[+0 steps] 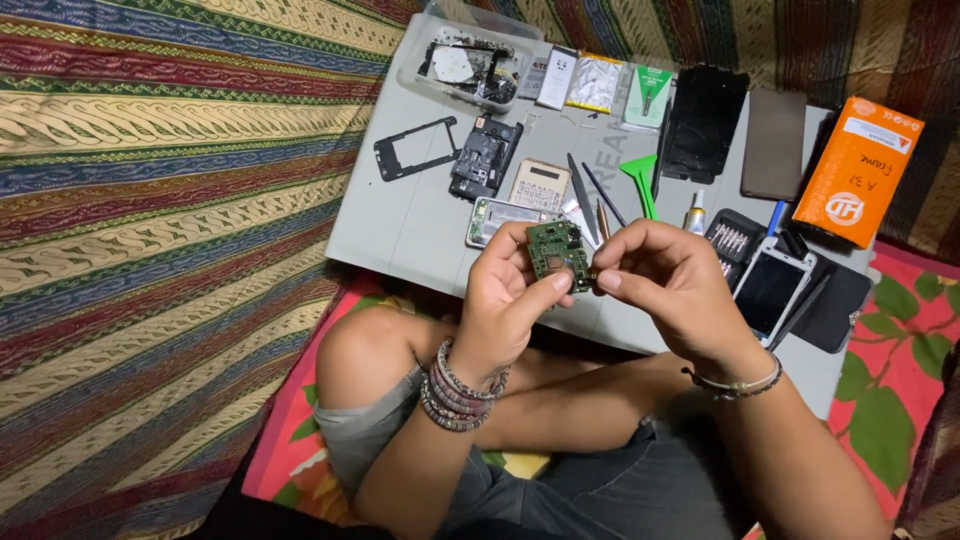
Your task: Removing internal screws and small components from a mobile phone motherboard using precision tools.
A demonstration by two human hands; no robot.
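From the head camera, the person sits cross-legged at a grey board [420, 225] laid over striped cloth. The left hand [505, 290] grips a small green circuit board [558, 250], thumb across its lower edge and fingers curled behind it, holding it up above the near edge of the grey board. The right hand [670, 275] comes in from three o'clock, thumb and forefinger pinched together at the circuit board's right edge; whether they hold anything small I cannot tell. At twelve o'clock of the hands lie a beige calculator [540, 183] and dark pry tools [590, 195]. At two o'clock sits an orange box [858, 170], at three o'clock a white phone [770, 290], and at eleven o'clock a black phone frame [415, 148].
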